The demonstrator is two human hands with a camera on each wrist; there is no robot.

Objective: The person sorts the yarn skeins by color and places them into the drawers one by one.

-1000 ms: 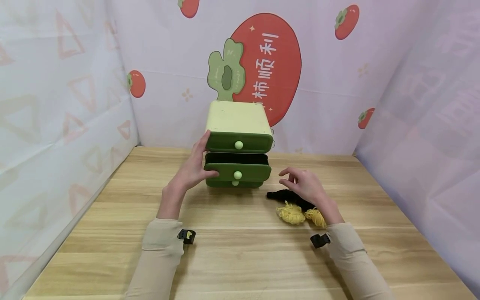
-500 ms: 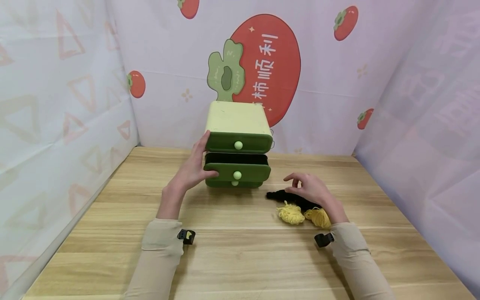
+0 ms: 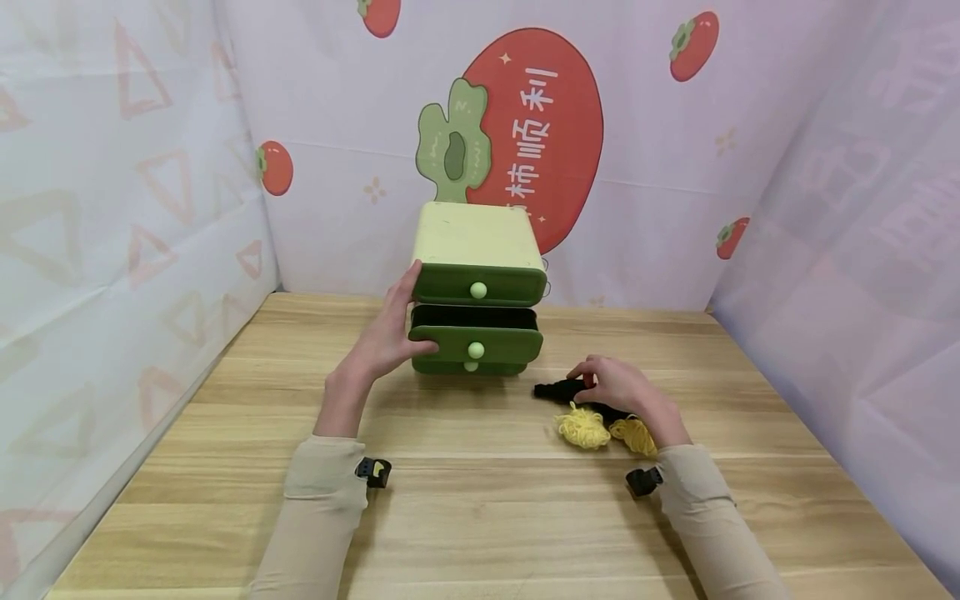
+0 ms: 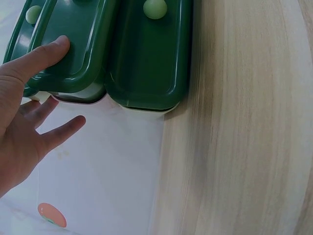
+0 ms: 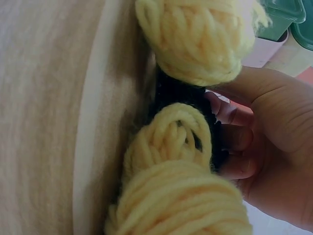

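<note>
Nearest you, at the bottom of the frame, your two beige sleeves (image 3: pixel 311 517) reach in over the wood-grain counter (image 3: pixel 495 517), each with a small black device (image 3: pixel 372 472) at the cuff. Right of centre, two yellow yarn bundles (image 3: pixel 583 427) lie side by side, the righthand one partly behind your wrist. Just beyond them stretches a black soft piece (image 3: pixel 555 391), its narrow end pointing left. Your right hand (image 3: pixel 618 387) is down at that piece — its fingers (image 5: pixel 237 137) are curled against one side of it, gripping it, while the yarn hides the thumb's tip in the right wrist view.

Left of centre, your left hand (image 3: pixel 378 337) is spread rather than clenched. Its thumb lies on the front of the middle drawer (image 3: pixel 510 344) and its fingers extend along the left side of the cream drawer unit (image 3: pixel 477 236), at the middle of the frame. That drawer stands pulled out, its dark inside showing — the top drawer (image 3: pixel 517 286) and bottom drawer (image 3: pixel 502 368) are pushed in. Farthest off hangs a pale backdrop (image 3: pixel 330 233), with a big red fruit print (image 3: pixel 558 158) at upper centre.
</note>
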